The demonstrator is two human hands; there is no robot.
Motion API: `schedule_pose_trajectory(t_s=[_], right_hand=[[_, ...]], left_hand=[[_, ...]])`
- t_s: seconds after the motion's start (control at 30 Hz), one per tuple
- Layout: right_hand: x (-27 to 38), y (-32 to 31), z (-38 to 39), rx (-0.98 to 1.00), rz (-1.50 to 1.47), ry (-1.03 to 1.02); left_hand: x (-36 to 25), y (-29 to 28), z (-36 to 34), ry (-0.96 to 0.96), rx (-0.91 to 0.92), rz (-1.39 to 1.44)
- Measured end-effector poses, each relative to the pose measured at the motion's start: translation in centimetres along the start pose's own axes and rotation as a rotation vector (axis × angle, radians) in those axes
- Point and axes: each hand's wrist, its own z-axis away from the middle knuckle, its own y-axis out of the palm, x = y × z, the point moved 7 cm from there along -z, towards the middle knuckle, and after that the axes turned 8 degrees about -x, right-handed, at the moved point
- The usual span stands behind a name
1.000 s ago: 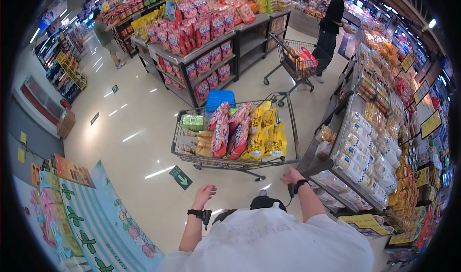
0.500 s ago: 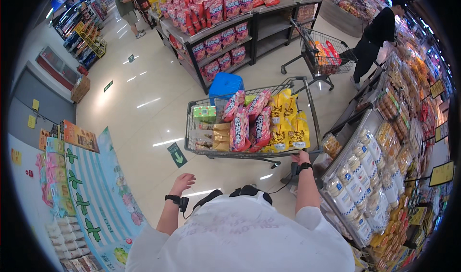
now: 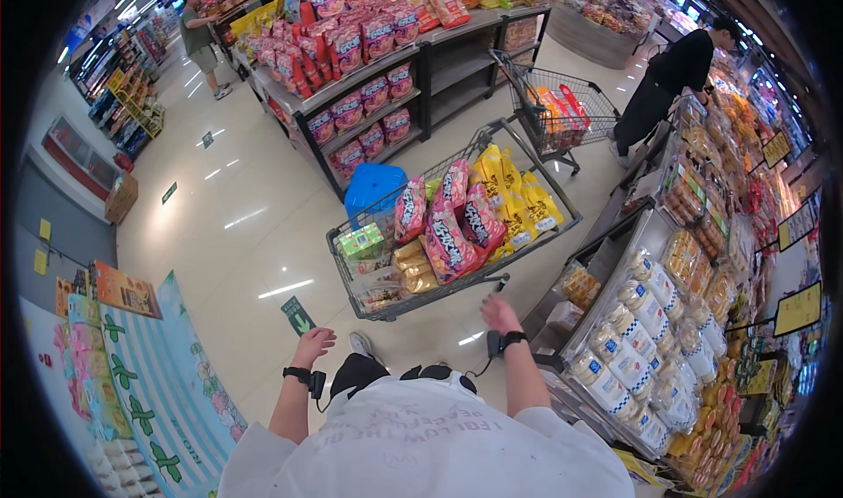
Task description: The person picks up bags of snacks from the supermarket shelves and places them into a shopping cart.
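Observation:
In front of me a dark wire shopping cart [image 3: 439,292] stands at a slant, its right end farther off. Inside lie pink snack bags [image 3: 450,245], yellow bags [image 3: 502,180], a green box [image 3: 361,241] and a gold-brown pack [image 3: 414,265]. My right hand [image 3: 500,313] hovers just off the cart's near side, fingers apart, holding nothing. My left hand [image 3: 313,346] is held out below the cart's near left corner, empty, its fingers stretched. Each wrist wears a black band with a small device.
A blue plastic stool [image 3: 376,186] touches or nearly touches the cart's far side. Beyond stand a pink-bag display shelf [image 3: 427,94], another cart [image 3: 571,103] and a person in black [image 3: 667,81]. Packaged bread [image 3: 628,322] lines the right; a striped banner [image 3: 167,366] stands left.
My right hand has come off the cart's near rail. The cart has swung round, its right end farther away, and its bags have tilted in view. My left hand stays empty.

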Motion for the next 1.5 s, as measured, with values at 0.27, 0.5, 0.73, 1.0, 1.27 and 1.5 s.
schedule_pose_trajectory(t_s=[0.27, 0.5, 0.73, 1.0, 1.27, 1.5], right_hand=[[-4.9, 4.9, 3.2, -0.102, 0.120, 0.169], [-5.8, 15.7, 2.9, -0.185, 0.304, 0.181], [-7.0, 17.5, -7.8, -0.481, 1.018, -0.039], [-0.9, 24.0, -8.2, -0.494, 1.480, -0.113], [0.4, 26.7, -9.7, -0.527, 1.463, -0.066], [2.7, 29.5, -11.2, -0.471, 1.577, 0.065]], left_hand=[[-2.1, 0.7, -10.3, -0.007, 0.212, 0.003], [-7.2, -3.6, -18.9, 0.019, 0.287, -0.022], [-10.4, -10.9, -24.5, 0.047, 0.264, -0.133], [-6.2, -18.1, -27.4, -0.132, 0.179, -0.107], [-2.2, -24.3, -31.3, -0.299, 0.026, -0.068], [3.3, -28.1, -31.2, -0.550, 0.015, -0.057]])
